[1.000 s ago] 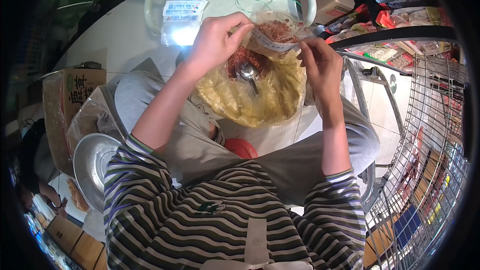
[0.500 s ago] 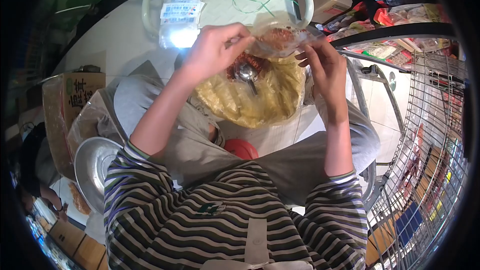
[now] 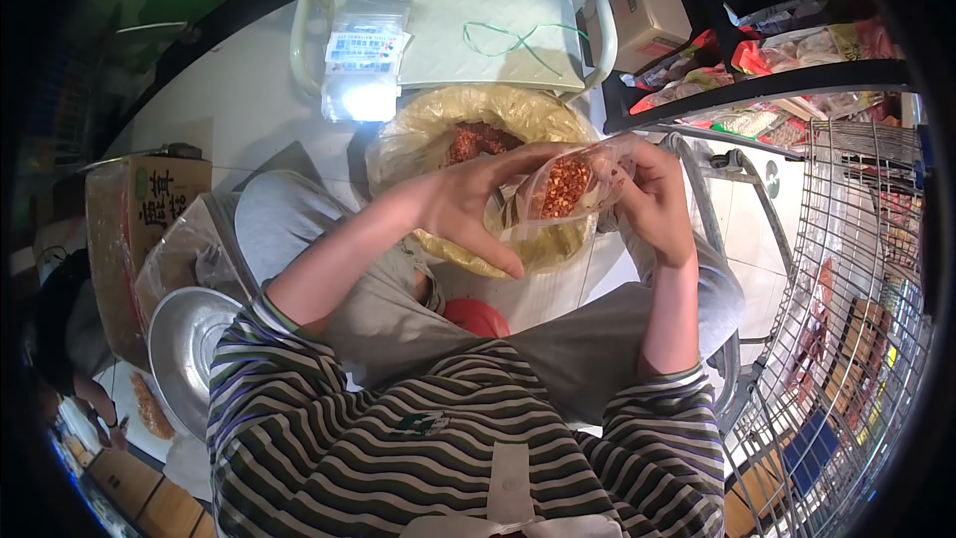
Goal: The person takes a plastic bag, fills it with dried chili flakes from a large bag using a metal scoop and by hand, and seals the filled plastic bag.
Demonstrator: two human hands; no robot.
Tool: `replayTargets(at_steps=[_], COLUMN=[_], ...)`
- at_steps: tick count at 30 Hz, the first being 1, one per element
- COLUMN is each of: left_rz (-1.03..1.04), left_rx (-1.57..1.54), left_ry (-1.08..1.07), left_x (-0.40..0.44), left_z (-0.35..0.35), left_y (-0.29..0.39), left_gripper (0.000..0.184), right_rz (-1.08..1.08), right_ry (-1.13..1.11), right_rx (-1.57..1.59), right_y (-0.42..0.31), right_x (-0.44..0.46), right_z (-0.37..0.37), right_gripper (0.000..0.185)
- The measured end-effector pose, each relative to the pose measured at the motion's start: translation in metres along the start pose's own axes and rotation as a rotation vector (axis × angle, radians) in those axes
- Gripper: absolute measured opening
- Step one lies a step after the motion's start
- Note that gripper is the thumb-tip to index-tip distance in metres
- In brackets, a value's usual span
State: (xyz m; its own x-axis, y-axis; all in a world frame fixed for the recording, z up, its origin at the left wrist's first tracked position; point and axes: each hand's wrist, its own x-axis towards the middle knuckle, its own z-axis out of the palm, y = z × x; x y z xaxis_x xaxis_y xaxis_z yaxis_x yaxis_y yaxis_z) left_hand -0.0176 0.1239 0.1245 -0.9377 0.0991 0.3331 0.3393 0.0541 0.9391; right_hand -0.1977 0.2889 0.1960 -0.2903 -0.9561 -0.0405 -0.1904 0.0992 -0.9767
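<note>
A small clear plastic bag (image 3: pixel 564 189) with red chili flakes in its lower part hangs over the large yellow plastic bag (image 3: pixel 413 125). My right hand (image 3: pixel 649 197) pinches the small bag's upper right edge. My left hand (image 3: pixel 466 201) is beside it, thumb and fingers spread apart; its fingertips reach the bag's upper edge, and whether they press on it is unclear. More chili flakes (image 3: pixel 480 142) lie inside the yellow bag. The metal scoop seen earlier is mostly hidden behind my left hand and the small bag.
Ahead is a pale chair (image 3: pixel 488 20) bearing a stack of flat plastic bags (image 3: pixel 366 55) and a green string (image 3: pixel 518 38). A metal basin (image 3: pixel 194 349) and cardboard box (image 3: pixel 149 229) stand left, a wire cart (image 3: pixel 827 339) right. A red object (image 3: pixel 476 317) sits between my legs.
The small bag has come lower and nearer, and hangs more upright. My left hand has let go of its edge and spread open beside it; my right hand keeps its hold.
</note>
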Motion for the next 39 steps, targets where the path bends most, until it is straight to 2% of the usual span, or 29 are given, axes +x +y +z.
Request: replayTargets(at_steps=[4, 7, 8, 10, 11, 13, 14, 16, 17, 19, 20, 23, 27, 30, 34, 36, 39], left_rz=[0.064, 0.008, -0.078, -0.164, -0.112, -0.059, -0.095, -0.133, -0.198, -0.264, -0.295, -0.300, -0.294, -0.254, -0.245, -0.245, -0.247], left_rx=[-0.001, -0.011, -0.019, -0.026, 0.018, 0.062, 0.060, 0.055, 0.040, 0.023, -0.026, -0.054, 0.017, 0.129, 0.063, 0.165, 0.139], left_ry=[0.000, -0.025, -0.017, -0.007, 0.018, 0.044, 0.083, 0.125, 0.159, 0.193, 0.213, 0.234, 0.280, 0.283, 0.294, 0.304, 0.267], left_x=[0.003, 0.001, 0.000, -0.001, -0.002, -0.002, -0.003, -0.002, -0.001, 0.001, 0.002, 0.004, 0.006, 0.004, 0.002, 0.001, 0.003], left_z=[0.007, 0.010, 0.010, 0.010, 0.011, 0.011, 0.010, 0.010, 0.010, 0.010, 0.011, 0.012, 0.011, 0.010, 0.013, 0.013, 0.009], left_y=[0.007, 0.009, 0.011, 0.009, 0.002, -0.002, -0.003, 0.000, 0.004, 0.006, 0.005, -0.003, 0.004, -0.002, -0.005, -0.004, 0.002], left_gripper=[0.127, 0.128, 0.128, 0.128, 0.127, 0.127, 0.125, 0.124, 0.122, 0.120, 0.119, 0.116, 0.114, 0.113, 0.114, 0.115, 0.116], right_rz=[0.016, 0.078, 0.079, 0.014, 0.014, -0.039, -0.037, -0.316, -0.315, -0.612, -0.603, -0.632, -0.564, -0.570, -0.573, -0.556, -0.561], right_ry=[-0.027, -0.054, -0.053, -0.034, -0.034, 0.124, 0.123, 0.402, 0.400, 0.312, 0.246, 0.218, 0.137, 0.171, 0.175, 0.179, 0.218], right_rx=[0.146, 0.085, 0.085, -0.126, -0.126, -0.430, -0.429, -0.297, -0.296, -0.503, -0.605, -0.738, -0.745, -0.729, -0.733, -0.731, -0.762], right_y=[0.001, 0.002, 0.000, -0.007, -0.009, -0.014, -0.016, -0.022, -0.026, -0.035, -0.036, -0.030, -0.026, -0.027, -0.026, -0.025, -0.026], right_x=[0.001, 0.002, 0.002, 0.004, 0.004, 0.004, 0.006, 0.008, 0.009, 0.009, 0.008, 0.012, 0.013, 0.013, 0.016, 0.014, 0.015], right_z=[0.006, 0.008, 0.009, 0.011, 0.011, 0.012, 0.015, 0.019, 0.018, 0.015, 0.014, 0.017, 0.019, 0.017, 0.022, 0.022, 0.021], right_gripper=[0.009, 0.008, 0.008, 0.010, 0.010, 0.013, 0.013, 0.019, 0.019, 0.026, 0.033, 0.034, 0.034, 0.033, 0.030, 0.030, 0.027])
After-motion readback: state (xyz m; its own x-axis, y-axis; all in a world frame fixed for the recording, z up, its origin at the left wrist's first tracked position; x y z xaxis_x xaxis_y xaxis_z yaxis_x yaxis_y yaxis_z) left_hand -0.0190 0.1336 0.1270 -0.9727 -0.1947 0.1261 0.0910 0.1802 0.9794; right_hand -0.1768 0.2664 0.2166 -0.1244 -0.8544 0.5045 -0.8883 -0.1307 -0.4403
